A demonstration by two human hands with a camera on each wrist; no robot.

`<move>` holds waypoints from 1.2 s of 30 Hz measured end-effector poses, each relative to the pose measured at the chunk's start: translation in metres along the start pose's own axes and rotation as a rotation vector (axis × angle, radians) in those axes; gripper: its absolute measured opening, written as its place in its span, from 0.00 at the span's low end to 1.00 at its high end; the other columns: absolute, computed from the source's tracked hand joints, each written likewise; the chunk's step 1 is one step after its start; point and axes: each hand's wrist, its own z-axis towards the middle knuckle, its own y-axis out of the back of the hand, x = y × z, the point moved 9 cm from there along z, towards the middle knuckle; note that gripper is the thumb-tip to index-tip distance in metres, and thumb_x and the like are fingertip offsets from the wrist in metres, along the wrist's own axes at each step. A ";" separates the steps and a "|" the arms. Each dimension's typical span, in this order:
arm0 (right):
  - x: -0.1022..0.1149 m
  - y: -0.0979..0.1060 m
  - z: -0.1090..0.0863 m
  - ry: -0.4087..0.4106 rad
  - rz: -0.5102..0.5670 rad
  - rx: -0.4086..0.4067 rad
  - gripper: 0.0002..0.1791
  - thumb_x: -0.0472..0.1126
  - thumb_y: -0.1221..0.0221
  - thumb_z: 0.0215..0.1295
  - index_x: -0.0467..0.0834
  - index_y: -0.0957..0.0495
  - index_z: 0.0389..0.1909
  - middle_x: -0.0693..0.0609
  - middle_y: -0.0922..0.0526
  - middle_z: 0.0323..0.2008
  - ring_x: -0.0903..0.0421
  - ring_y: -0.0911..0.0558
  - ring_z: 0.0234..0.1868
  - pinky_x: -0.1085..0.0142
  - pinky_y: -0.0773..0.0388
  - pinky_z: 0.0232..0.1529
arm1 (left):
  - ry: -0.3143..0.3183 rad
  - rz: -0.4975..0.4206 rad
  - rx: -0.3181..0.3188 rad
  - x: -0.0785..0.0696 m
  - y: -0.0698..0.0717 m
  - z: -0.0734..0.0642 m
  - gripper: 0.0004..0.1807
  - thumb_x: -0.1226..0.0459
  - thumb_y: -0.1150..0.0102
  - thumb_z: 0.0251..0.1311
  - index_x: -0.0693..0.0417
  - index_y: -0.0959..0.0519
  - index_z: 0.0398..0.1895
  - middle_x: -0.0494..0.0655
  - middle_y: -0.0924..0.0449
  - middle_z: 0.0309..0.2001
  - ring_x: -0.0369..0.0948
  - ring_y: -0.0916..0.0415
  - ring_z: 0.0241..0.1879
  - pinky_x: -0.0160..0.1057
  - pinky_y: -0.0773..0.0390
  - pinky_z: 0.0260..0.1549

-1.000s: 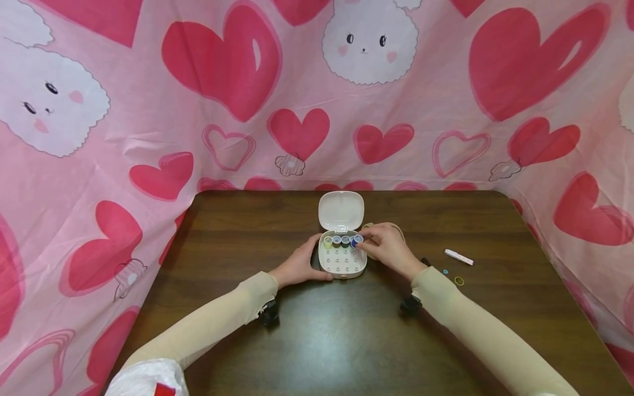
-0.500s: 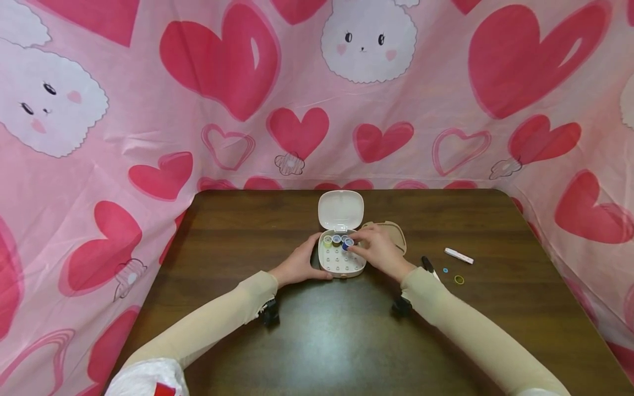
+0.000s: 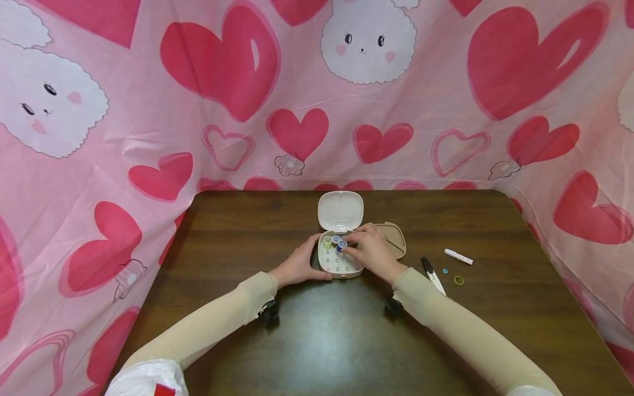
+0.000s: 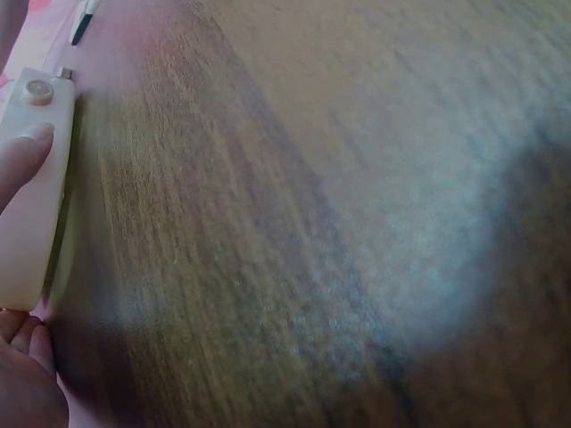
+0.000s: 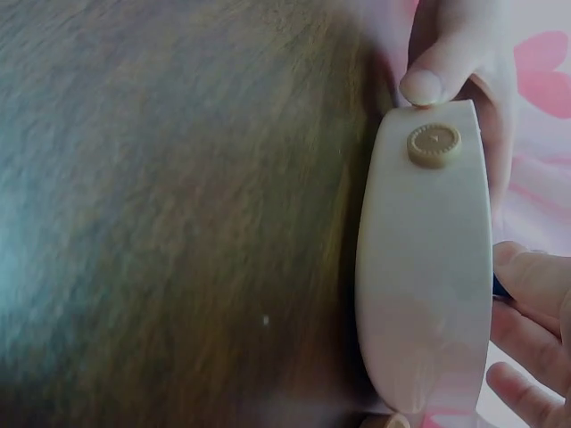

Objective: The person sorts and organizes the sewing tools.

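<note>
A small white sewing box (image 3: 353,270) stands with its lid (image 3: 340,210) raised, rows of pegs showing inside. My left hand (image 3: 299,265) grips its left side, thumb along the front. Between thumb and fingers my right hand (image 3: 372,252) pinches a blue thread spool (image 3: 341,247), tilted over the pegs; whether it touches a peg I cannot tell. Along the back row are a yellow-green spool (image 3: 328,242) and a dark spool (image 3: 336,240); others are partly hidden behind the right hand. The right wrist view shows the box's white wall (image 5: 424,267) and a sliver of the blue spool (image 5: 500,287).
Behind the right hand lies a beige tray-like piece (image 3: 398,240). On the wooden table (image 3: 317,341) to the right are a black-and-white slim tool (image 3: 433,275), a white stick (image 3: 458,256), a tiny blue ring (image 3: 444,271) and a yellow ring (image 3: 459,280).
My right hand has carried the blue spool leftward and a little forward from the back row's right end. The black-and-white tool has come out from under the right sleeve. My left hand stays put.
</note>
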 end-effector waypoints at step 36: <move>0.016 -0.029 0.008 -0.041 -0.142 -0.071 0.12 0.50 0.24 0.58 0.49 0.15 0.28 0.57 0.16 0.26 0.48 0.24 0.47 0.44 0.39 0.64 | -0.040 -0.008 -0.017 0.000 0.001 0.001 0.62 0.53 0.15 0.47 0.58 0.45 0.80 0.57 0.34 0.73 0.49 0.32 0.69 0.51 0.33 0.70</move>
